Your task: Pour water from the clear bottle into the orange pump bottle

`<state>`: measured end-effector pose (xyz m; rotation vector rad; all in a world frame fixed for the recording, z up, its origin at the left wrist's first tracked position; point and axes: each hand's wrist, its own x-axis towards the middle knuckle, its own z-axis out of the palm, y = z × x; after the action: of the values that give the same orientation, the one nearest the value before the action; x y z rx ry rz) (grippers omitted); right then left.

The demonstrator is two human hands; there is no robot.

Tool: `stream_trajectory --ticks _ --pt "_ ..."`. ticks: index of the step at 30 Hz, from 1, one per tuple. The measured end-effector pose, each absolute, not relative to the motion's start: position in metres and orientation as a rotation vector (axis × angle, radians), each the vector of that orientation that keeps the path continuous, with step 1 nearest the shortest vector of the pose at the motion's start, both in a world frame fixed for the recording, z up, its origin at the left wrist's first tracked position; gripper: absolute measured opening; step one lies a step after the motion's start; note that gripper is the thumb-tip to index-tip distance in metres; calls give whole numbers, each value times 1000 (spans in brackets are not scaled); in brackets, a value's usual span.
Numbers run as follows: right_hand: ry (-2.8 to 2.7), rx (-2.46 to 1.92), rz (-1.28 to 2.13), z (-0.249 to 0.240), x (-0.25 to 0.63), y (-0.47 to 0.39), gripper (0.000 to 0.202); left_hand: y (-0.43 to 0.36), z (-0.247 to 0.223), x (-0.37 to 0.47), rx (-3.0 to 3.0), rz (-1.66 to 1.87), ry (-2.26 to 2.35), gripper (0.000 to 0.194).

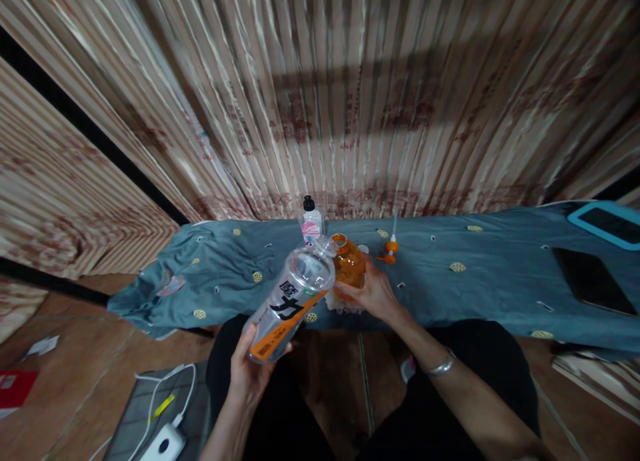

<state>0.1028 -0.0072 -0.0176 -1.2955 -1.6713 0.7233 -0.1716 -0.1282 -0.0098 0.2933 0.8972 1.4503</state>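
My left hand (256, 364) is wrapped round the lower part of a clear plastic drink bottle (293, 301) with an orange and silver label. That bottle is tilted, its uncapped neck close to the mouth of an amber bottle (349, 261); whether they touch I cannot tell. Fingers of my right hand (373, 287) grip the amber bottle from its right side. Just behind stands a white bottle with a black cap (311, 222). An orange pump head (390, 247) with a clear tube lies to the right. A pale lacy cloth (343, 305) shows below the amber bottle.
A teal patterned cloth (440, 294) covers the long narrow surface before me. On its right lie a dark phone (594, 279) and a blue-framed tablet (613, 222). Patterned curtains (350, 101) hang behind. At lower left, a white device (164, 442) with cables rests on a dark surface.
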Motion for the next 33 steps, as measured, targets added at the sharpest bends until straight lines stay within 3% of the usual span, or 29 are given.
stream_trajectory --ticks 33 --pt "-1671 -1247 722 -21 117 -15 89 -153 23 -166 489 1453 1051 64"
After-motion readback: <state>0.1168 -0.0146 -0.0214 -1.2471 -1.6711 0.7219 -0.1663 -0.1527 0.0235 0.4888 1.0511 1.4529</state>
